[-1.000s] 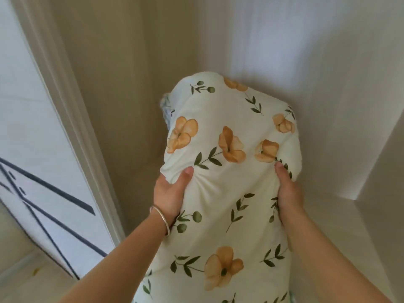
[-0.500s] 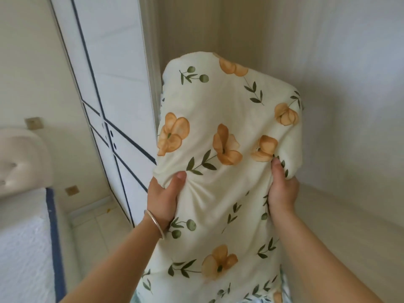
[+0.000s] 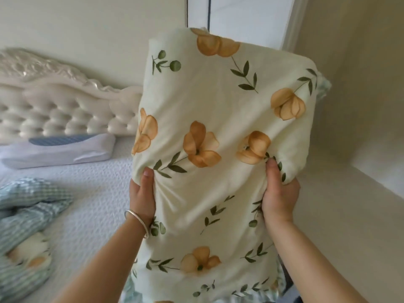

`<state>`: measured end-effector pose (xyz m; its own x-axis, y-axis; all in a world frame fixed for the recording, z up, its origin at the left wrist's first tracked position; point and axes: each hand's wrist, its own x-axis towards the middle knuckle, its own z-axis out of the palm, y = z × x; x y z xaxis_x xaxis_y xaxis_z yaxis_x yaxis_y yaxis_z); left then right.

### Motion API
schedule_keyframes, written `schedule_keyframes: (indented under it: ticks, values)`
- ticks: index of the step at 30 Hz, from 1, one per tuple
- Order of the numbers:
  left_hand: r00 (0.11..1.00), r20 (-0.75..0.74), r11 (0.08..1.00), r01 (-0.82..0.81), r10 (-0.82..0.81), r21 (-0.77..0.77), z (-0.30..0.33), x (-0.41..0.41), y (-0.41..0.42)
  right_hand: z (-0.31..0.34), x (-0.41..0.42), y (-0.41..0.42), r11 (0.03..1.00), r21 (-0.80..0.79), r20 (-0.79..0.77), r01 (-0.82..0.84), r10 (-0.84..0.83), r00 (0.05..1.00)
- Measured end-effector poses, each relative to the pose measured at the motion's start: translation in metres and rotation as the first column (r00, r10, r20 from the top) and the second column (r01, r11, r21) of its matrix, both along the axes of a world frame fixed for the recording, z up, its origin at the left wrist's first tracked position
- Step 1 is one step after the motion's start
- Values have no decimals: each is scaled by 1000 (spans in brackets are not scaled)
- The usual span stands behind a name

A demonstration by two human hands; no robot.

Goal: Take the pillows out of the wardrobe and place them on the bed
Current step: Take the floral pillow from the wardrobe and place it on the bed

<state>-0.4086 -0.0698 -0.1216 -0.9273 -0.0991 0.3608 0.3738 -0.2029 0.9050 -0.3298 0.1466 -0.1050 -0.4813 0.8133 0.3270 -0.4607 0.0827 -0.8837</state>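
A cream pillow (image 3: 218, 132) printed with orange flowers and green leaves stands upright in the air in front of me. My left hand (image 3: 143, 197), with a silver bangle on the wrist, grips its left edge. Its right edge is pinched by my right hand (image 3: 278, 194). The bed (image 3: 94, 193) with a white textured cover lies to the left, below the pillow. The wardrobe's pale inside wall (image 3: 354, 84) and shelf (image 3: 349, 215) are on the right.
A white contoured pillow with a blue patch (image 3: 59, 149) lies at the head of the bed under the tufted white headboard (image 3: 61, 110). A green checked and floral quilt (image 3: 26, 232) is bunched at the bed's left. The wardrobe door (image 3: 240, 16) stands behind the pillow.
The view has swung left from the wardrobe interior toward the bed. The pillow has come out of the wardrobe with both hands keeping the same grip.
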Motion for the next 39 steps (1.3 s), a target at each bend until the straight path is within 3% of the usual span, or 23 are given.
schedule_keyframes:
  ticks: [11,20,31,39]
  values:
    - [937,199,958,-280,287,-62,-34,-145,-104,-16,-214,-86,947,-9,182,-321,317,931]
    - [897,314,949,-276,311,-151,-53,-276,-150,-44,-376,-123,907,-72,368,-416,412,834]
    - [751,511,908,-329,418,-260,-115,-469,-136,-119,-616,-113,815,-119,522,-567,537,662]
    - [618,594,853,-443,515,-277,-108,-645,-119,-108,-836,-110,729,-106,657,-676,562,503]
